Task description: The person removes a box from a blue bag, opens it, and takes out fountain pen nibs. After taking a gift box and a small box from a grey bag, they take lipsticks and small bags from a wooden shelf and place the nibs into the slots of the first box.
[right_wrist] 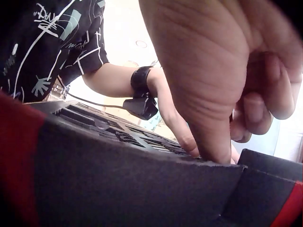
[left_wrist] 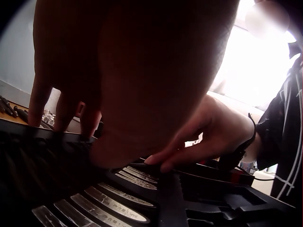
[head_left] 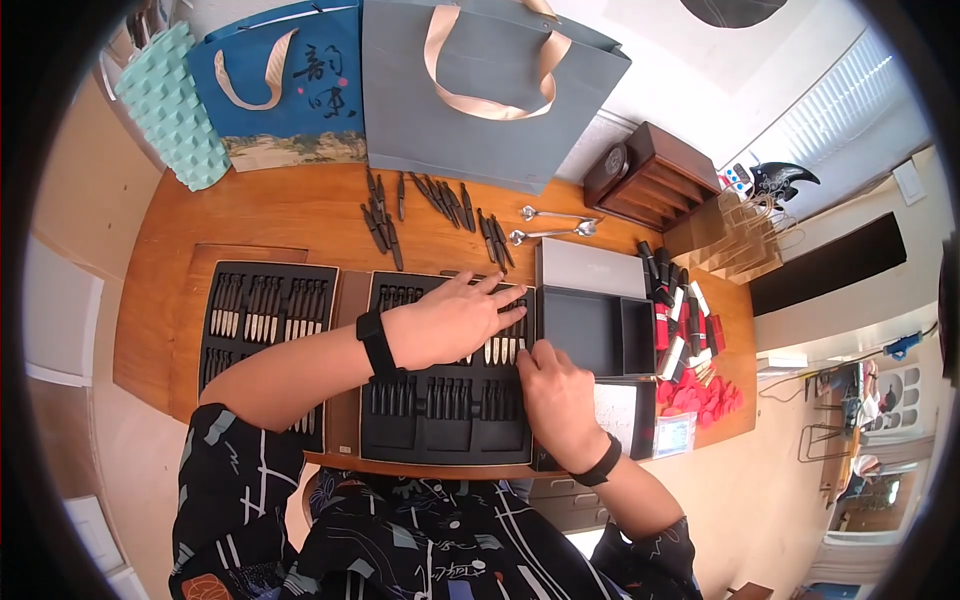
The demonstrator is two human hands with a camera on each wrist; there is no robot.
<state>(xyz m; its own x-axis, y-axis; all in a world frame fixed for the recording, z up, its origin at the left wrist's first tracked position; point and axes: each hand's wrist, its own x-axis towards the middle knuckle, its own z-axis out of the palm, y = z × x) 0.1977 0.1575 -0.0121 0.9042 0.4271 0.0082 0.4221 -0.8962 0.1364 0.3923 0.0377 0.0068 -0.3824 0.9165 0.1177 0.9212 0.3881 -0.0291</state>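
Observation:
A black fitted tray (head_left: 392, 436) holds rows of slim, pen-like pieces, some dark and some with silver pointed ends (left_wrist: 113, 204) bearing fine print. Over its upper right part my left hand (head_left: 455, 318) lies palm down with fingers spread, fingertips at the far edge. The left thumb comes down close to the silver ends in the left wrist view. At the tray's right edge, my right hand (head_left: 560, 400) has its fingers curled and its thumb pointing down. Its fingertips are right beside the end of the silver row; I cannot tell whether they pinch a piece.
A second filled tray (head_left: 213, 345) lies to the left. Loose dark pen-like pieces (head_left: 380, 222) and metal spoon-like tools (head_left: 560, 232) lie behind. An open grey box (head_left: 585, 325), red petals (head_left: 700, 398), a wooden rack (head_left: 655, 180) and paper bags (head_left: 480, 150) stand around.

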